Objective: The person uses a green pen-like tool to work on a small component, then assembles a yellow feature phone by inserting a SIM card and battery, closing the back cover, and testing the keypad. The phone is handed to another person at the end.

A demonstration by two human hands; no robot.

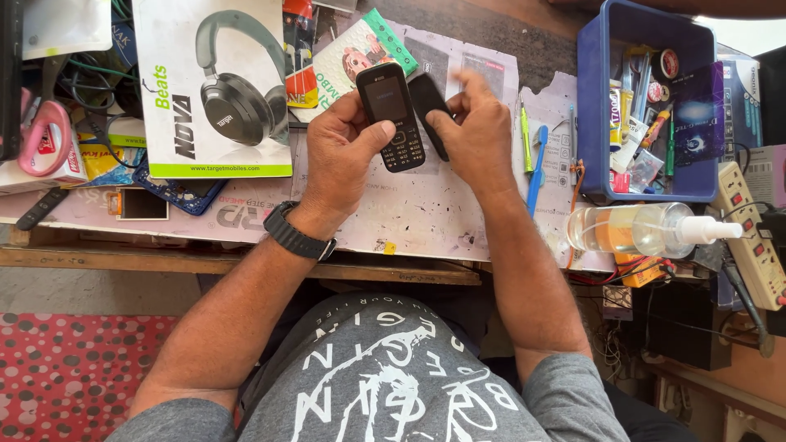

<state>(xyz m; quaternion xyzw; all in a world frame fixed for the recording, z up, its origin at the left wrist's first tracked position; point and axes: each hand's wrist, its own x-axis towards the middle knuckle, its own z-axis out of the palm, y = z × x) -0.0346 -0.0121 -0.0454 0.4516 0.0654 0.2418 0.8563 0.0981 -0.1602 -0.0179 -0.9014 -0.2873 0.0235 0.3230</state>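
Two hands — left (340,151) grips one keypad phone (390,115), right (471,135) one back cover (429,110).

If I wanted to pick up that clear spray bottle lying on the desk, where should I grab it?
Probably around the wide clear body of the spray bottle, coming down from above. It lies on its side with the white nozzle pointing right, so the round middle is open to your fingers, while the nozzle end is thin and sits close to the power strip.
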